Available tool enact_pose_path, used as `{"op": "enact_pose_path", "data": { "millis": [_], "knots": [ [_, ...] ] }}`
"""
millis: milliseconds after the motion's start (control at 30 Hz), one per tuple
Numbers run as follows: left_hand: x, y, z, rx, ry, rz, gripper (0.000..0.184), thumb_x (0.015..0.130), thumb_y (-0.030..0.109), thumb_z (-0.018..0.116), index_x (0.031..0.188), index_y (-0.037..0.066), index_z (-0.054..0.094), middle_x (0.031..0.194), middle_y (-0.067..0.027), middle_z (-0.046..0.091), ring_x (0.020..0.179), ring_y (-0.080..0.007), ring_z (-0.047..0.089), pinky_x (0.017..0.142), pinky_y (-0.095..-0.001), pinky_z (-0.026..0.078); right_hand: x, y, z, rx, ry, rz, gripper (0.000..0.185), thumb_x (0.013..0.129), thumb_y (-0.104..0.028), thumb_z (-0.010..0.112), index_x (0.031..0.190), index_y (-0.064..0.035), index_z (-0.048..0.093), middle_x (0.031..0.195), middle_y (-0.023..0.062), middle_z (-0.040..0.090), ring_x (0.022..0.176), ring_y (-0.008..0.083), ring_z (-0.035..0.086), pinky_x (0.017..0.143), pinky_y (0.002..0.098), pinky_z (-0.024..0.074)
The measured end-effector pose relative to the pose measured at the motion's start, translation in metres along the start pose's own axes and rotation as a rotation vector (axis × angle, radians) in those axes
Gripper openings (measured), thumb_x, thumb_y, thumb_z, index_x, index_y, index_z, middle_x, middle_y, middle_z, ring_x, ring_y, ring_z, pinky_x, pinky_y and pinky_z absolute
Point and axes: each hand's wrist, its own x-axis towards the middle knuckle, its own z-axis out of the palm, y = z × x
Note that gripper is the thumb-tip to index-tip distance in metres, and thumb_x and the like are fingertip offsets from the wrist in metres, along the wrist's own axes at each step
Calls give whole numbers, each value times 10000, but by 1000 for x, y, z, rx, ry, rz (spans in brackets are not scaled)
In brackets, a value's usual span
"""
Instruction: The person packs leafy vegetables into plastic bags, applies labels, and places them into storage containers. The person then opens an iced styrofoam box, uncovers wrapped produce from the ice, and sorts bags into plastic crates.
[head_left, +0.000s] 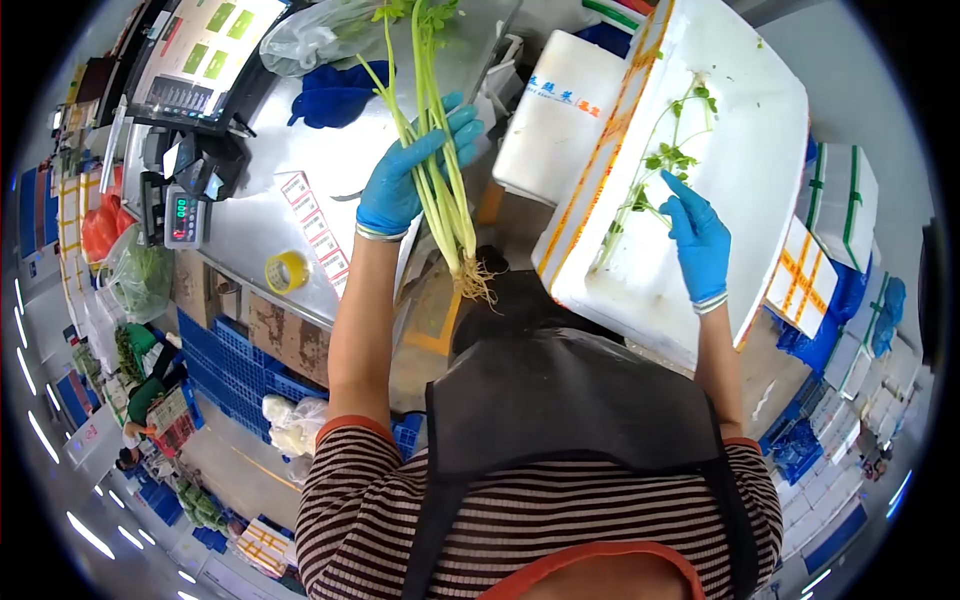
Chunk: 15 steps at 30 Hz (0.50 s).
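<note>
My left hand (418, 165), in a blue glove, is closed around a bunch of long green celery stalks (440, 195); their roots hang down toward me and the leaves point away. My right hand (694, 240), also blue-gloved, is over the white foam box (770, 110), its thumb and forefinger close together beside a thin leafy sprig (668, 160) lying inside. Whether the fingertips pinch a stem is too small to tell.
On the metal table at left are a yellow tape roll (286, 272), a label strip (315, 230), a blue cloth (338, 96), a scale (185, 217) and a monitor (205, 60). A closed foam box (562, 115) stands between table and open box. Another person (145, 385) is far left.
</note>
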Motion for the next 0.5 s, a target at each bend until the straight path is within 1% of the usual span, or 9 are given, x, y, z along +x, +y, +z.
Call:
{"op": "enact_pose_path", "data": {
  "millis": [67, 133, 200, 267, 367, 467, 500],
  "knots": [
    [9, -5, 27, 7, -51, 0, 633, 893, 76, 552, 1436, -45, 250, 1373, -238, 440, 1264, -323, 475, 1076, -400, 399, -5, -43, 9, 109, 1, -18, 313, 905, -116, 620, 1216, -86, 633, 877, 13, 650, 701, 53, 546, 645, 204, 482],
    [19, -16, 44, 34, -98, -9, 646, 885, 82, 558, 1441, -33, 250, 1382, -240, 432, 1270, -330, 471, 1078, -405, 395, -8, -70, 23, 271, -233, 22, 314, 883, -111, 646, 1194, -73, 637, 847, 11, 648, 691, 56, 556, 640, 201, 481],
    [31, -25, 64, 37, -167, 13, 657, 879, 87, 568, 1445, -23, 252, 1391, -241, 423, 1264, -328, 477, 1071, -407, 403, -4, -80, 45, 273, -369, -20, 304, 861, -123, 675, 1157, -66, 643, 850, 13, 656, 697, 64, 573, 633, 207, 483],
    [36, -29, 87, 67, -194, -2, 655, 878, 88, 570, 1444, -20, 258, 1387, -242, 428, 1267, -328, 474, 1071, -407, 403, -2, -82, 58, 247, -398, -26, 285, 850, -152, 695, 1108, -41, 649, 852, 18, 661, 700, 77, 583, 632, 219, 482],
    [45, -35, 109, 111, -227, -8, 646, 880, 88, 568, 1442, -19, 267, 1379, -243, 438, 1272, -328, 469, 1072, -404, 404, 3, -65, 52, 537, -460, 196, 249, 851, -170, 700, 1046, -23, 652, 829, 28, 655, 687, 83, 583, 628, 225, 472],
    [52, -43, 116, 131, -267, -30, 621, 888, 74, 553, 1437, -21, 278, 1368, -241, 452, 1274, -322, 468, 1065, -391, 415, -1, -56, 37, 615, -410, 192, 206, 856, -132, 697, 1025, -29, 638, 790, 14, 629, 665, 62, 561, 604, 211, 458],
    [55, -47, 118, 126, -284, -43, 615, 890, 68, 548, 1436, -22, 279, 1368, -240, 453, 1274, -320, 468, 1061, -388, 419, -3, -53, 33, 621, -393, 197, 158, 851, -134, 704, 947, -40, 622, 782, 16, 623, 658, 66, 555, 603, 214, 458]
  ]
}}
